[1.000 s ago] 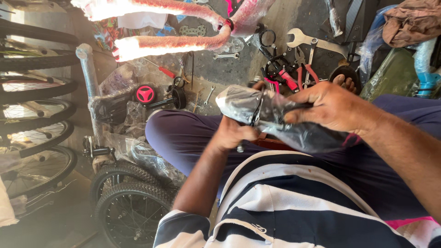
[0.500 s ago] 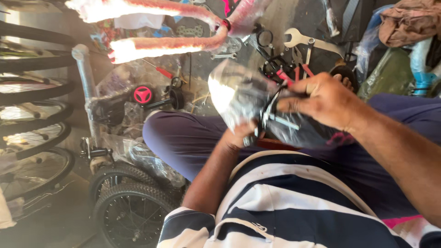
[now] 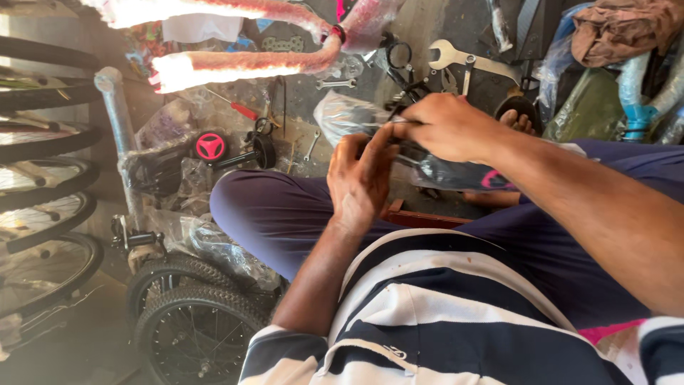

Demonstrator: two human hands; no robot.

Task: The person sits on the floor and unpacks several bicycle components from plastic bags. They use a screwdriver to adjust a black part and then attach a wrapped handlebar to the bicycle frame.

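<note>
I sit with my legs out in dark blue trousers point(image 3: 285, 214). Both hands are on a clear plastic bag point(image 3: 340, 114) with dark metal parts inside, held above my lap. My left hand point(image 3: 360, 178) pinches the bag's near side, fingers pointing up. My right hand point(image 3: 445, 128) grips the bag from the right, closed over its top. A darker part of the bag point(image 3: 456, 175) hangs below my right hand. What exactly is inside is hard to make out.
A pink-wrapped bicycle frame point(image 3: 242, 60) lies at the top. A large spanner point(image 3: 463, 57), a red-handled screwdriver point(image 3: 239, 108) and a small wheel with a red hub point(image 3: 210, 146) are on the floor. Bicycle tyres point(image 3: 43, 178) stand left, knobby wheels point(image 3: 192, 314) lower left.
The bag has gone from lying flat across my lap to being held up and turned. My left hand has come from beneath it to its near side, and my right hand has shifted left.
</note>
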